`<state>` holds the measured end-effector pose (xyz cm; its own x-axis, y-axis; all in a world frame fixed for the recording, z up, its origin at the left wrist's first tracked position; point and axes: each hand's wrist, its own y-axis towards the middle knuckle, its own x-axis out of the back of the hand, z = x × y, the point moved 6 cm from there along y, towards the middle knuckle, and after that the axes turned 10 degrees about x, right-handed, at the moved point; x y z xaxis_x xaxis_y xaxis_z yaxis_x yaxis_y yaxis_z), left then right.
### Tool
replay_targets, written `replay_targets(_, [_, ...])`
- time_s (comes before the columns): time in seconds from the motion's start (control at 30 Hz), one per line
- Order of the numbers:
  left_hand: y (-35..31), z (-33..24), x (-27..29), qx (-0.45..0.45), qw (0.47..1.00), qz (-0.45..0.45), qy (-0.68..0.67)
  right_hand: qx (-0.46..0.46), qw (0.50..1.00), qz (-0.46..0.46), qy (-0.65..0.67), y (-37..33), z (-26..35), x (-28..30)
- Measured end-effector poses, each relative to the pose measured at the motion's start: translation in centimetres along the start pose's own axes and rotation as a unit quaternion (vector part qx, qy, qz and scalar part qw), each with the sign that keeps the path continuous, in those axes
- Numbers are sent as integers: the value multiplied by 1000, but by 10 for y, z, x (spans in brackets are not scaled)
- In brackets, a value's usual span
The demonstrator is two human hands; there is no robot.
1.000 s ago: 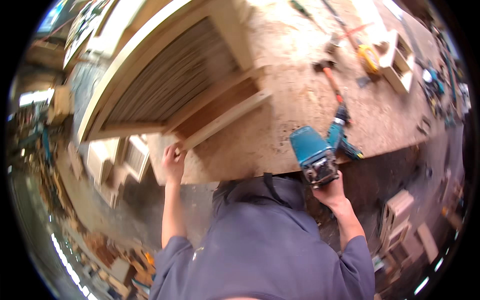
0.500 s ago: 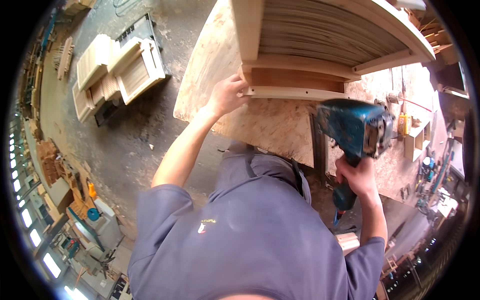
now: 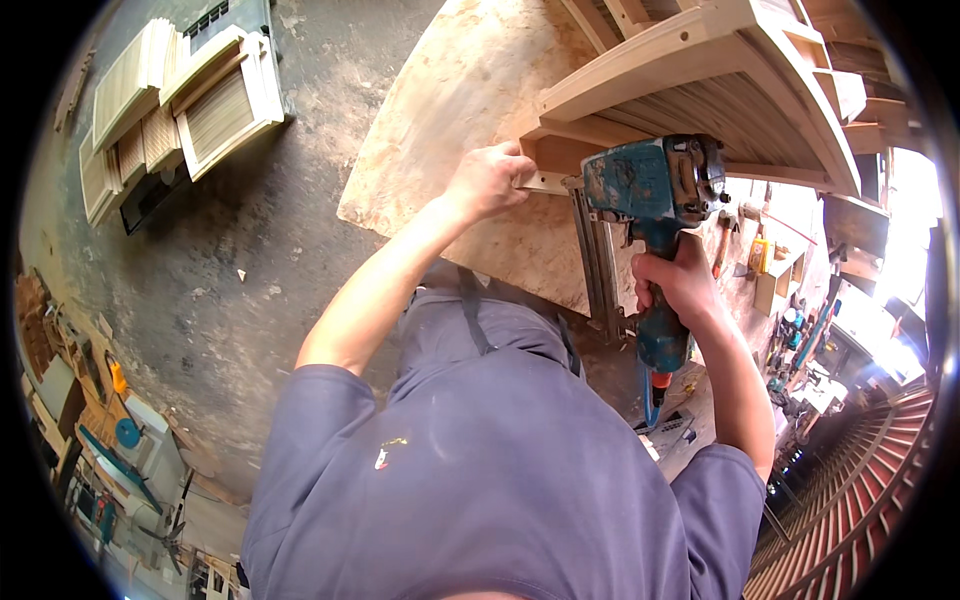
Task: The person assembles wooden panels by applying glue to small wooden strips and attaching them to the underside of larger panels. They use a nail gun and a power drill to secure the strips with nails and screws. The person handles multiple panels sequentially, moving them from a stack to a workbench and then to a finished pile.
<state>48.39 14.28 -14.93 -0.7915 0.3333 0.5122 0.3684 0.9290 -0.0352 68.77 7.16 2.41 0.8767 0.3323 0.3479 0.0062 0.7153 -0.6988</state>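
A pale wooden cabinet frame [image 3: 640,68] with a grained panel [image 3: 690,105] lies on the wooden worktable. My left hand [image 3: 490,182] is closed round the near left corner of the frame, its fingers curled at the end of a narrow rail [image 3: 553,183] with a small dark hole. In my right hand [image 3: 682,278] is a worn teal nail gun [image 3: 635,180], gripped by its handle. Its long magazine points down and left of the handle, and its nose end lies by the rail, right of my left hand; contact cannot be made out. A blue air hose [image 3: 648,395] hangs from the handle's red fitting.
The worktable's board [image 3: 440,130] curves to the left under the frame. Finished-looking wooden panels [image 3: 190,110] are stacked on the floor at far left. Right of the nail gun are a hammer [image 3: 724,240], a yellow bottle [image 3: 760,254] and a small open wooden box [image 3: 780,280].
The nail gun has moved up and left to the rail beside my left hand. The view has shifted, and the cabinet frame now shows more of its top beams. My left hand stays at the corner.
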Motion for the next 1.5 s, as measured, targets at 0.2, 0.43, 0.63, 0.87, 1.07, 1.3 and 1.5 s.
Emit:
replay_targets(0.2, [0, 1, -1, 9, 1000, 5, 10, -12, 999, -10, -33, 2, 7, -7])
replay_targets(0.43, [0, 2, -1, -1, 1000, 8, 12, -6, 1000, -11, -17, 2, 11, -12])
replay_targets(0.63, [-1, 3, -3, -2, 1000, 14, 17, -8, 1000, -2, -7, 5, 8, -10])
replay_targets(0.87, [-2, 2, 0, 11, 1000, 9, 21, -3, 999, -28, -27, 5, 10, -4])
replay_targets(1.07, [-3, -28, 10, -55, 983, -26, 173, 48, 990, -123, 45, -55, -33, 31])
replay_targets(1.3, [17, -95, -84, -199, 950, -38, 236, 71, 931, -356, 44, -138, -185, 129])
replay_targets(1.5, [72, -180, -213, -304, 907, -2, 291, -42, 830, -500, -244, -206, -342, 229])
